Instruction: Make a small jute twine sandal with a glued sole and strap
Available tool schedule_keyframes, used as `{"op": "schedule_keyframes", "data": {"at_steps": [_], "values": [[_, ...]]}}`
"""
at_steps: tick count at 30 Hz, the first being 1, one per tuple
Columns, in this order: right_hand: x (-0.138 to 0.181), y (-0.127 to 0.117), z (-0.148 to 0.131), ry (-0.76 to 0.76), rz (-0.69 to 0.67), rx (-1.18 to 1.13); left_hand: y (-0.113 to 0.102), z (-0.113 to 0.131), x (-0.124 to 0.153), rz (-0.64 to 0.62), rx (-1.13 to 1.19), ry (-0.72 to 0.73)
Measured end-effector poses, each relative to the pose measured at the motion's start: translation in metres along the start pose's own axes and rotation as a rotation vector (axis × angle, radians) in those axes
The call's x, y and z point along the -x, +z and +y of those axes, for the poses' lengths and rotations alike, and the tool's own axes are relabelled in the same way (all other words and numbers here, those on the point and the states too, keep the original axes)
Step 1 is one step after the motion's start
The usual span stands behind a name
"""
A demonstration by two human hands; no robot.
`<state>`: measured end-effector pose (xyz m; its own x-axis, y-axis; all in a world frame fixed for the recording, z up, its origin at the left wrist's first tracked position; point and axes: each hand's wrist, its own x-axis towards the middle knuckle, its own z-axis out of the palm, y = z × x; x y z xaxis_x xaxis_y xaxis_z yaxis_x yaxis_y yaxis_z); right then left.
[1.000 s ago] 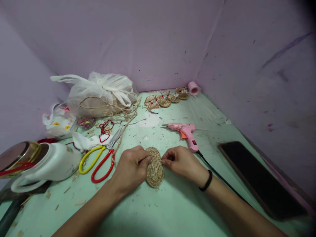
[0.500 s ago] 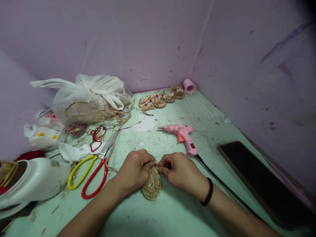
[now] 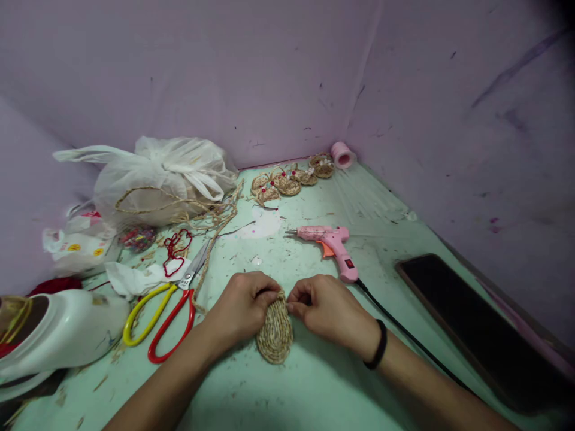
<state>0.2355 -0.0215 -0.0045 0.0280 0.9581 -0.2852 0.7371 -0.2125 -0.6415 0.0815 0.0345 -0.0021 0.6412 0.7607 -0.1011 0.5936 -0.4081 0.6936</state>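
Head view. The left hand (image 3: 242,308) and right hand (image 3: 326,308) meet over an oval jute mat (image 3: 275,328) that lies on the green table (image 3: 314,383), near its front and midway between the scissors and the glue gun's cord. Both hands are closed in a pinch on the mat's far end, thumb and fingertips pressed to the coiled rope from either side; the near end of the mat rests flat on the table. The right wrist bears a black band (image 3: 377,353). Just left of the left hand lie scissors (image 3: 162,308) with one yellow and one red handle, blades pointing away. Beyond the right hand lies a pink glue gun (image 3: 330,244), nozzle to the left, its black cord (image 3: 404,335) trailing toward the right forearm. A dark slab (image 3: 467,326) lies along the right wall. At the far edge stand finished jute pieces (image 3: 287,181) and a pink spool (image 3: 342,155). To the left sit a white bag (image 3: 157,176) trailing loose jute rope (image 3: 215,209), a red cord (image 3: 176,245), a crumpled tissue (image 3: 135,276) and a white jug (image 3: 63,332) on its side.
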Motion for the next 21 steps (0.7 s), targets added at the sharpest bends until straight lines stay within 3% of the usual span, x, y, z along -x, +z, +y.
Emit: {"op": "schedule_keyframes", "data": {"at_steps": [3, 6, 10, 16, 21], "values": [[-0.004, 0.002, 0.005, -0.039, 0.064, -0.094, 0.001, 0.001, 0.000, 0.025, 0.045, -0.027], [-0.006, 0.004, 0.007, -0.179, 0.159, -0.227, 0.001, 0.002, 0.001, 0.062, 0.068, 0.006], [-0.004, 0.004, 0.003, -0.324, 0.100, -0.350, -0.001, 0.006, 0.003, 0.114, 0.068, 0.052], [-0.005, 0.004, -0.001, -0.162, 0.006, -0.582, -0.002, 0.011, 0.005, 0.130, 0.077, 0.101], [-0.008, 0.007, 0.002, -0.127, 0.085, -0.634, -0.002, 0.014, 0.007, 0.131, 0.084, 0.081]]}}
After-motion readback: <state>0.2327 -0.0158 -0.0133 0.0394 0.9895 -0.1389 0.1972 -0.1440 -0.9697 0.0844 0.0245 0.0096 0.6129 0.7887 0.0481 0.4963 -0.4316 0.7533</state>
